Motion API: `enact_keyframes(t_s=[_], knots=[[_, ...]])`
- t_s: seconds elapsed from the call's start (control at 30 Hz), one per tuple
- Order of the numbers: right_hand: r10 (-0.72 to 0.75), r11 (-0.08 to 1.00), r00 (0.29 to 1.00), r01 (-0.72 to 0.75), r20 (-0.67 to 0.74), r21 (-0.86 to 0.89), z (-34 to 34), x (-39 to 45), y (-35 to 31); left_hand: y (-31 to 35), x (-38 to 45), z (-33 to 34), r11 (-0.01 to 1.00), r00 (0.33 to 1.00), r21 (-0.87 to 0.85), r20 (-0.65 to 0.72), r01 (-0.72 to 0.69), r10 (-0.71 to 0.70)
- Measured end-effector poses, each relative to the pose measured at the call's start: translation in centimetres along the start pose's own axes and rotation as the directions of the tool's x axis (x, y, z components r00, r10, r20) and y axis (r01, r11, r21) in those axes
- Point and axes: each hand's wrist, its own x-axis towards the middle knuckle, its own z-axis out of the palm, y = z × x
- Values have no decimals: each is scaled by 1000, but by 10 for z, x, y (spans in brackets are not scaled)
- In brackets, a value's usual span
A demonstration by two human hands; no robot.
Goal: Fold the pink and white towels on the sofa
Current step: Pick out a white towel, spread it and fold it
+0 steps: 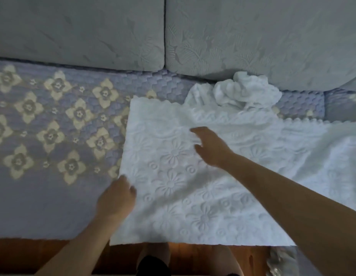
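Note:
A large white towel (173, 186) with an embossed flower pattern lies spread flat on the sofa seat (33, 206), its front edge hanging past the seat's edge. My left hand (115, 198) rests on the towel's left edge with loosely bent fingers. My right hand (211, 146) lies over the towel's middle, fingers extended toward the left. A second white towel (246, 94) sits crumpled behind the flat one, against the back cushions. No pink towel is visible.
The seat has a lilac quilted cover with cream flowers (53, 116). Two grey back cushions (93, 30) stand behind. Wooden floor (24, 253) and my feet (153, 261) show below the seat's front edge.

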Motion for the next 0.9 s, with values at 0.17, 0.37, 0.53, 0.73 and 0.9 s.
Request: enact_keyframes(t_s=[0.17, 0.37, 0.53, 0.73, 0.9], knots=[[-25, 969, 965, -41, -262, -242, -37, 17, 55, 95, 100, -57, 881, 830, 24, -324, -472, 454], [-203, 870, 900, -15, -386, -493, -36, 54, 74, 146, 206, -80, 736, 703, 308, -231, -603, 673], [-223, 861, 883, -20, -412, -509, -26, 78, 58, 142, 224, -84, 650, 615, 455, -248, -608, 749], [-208, 825, 947, 35, -245, -564, -12, 97, 21, 119, 219, -90, 631, 572, 559, -309, -537, 760], [-127, 842, 957, -36, -262, -538, -10, 105, 13, 102, 221, -100, 696, 658, 552, -314, -460, 684]])
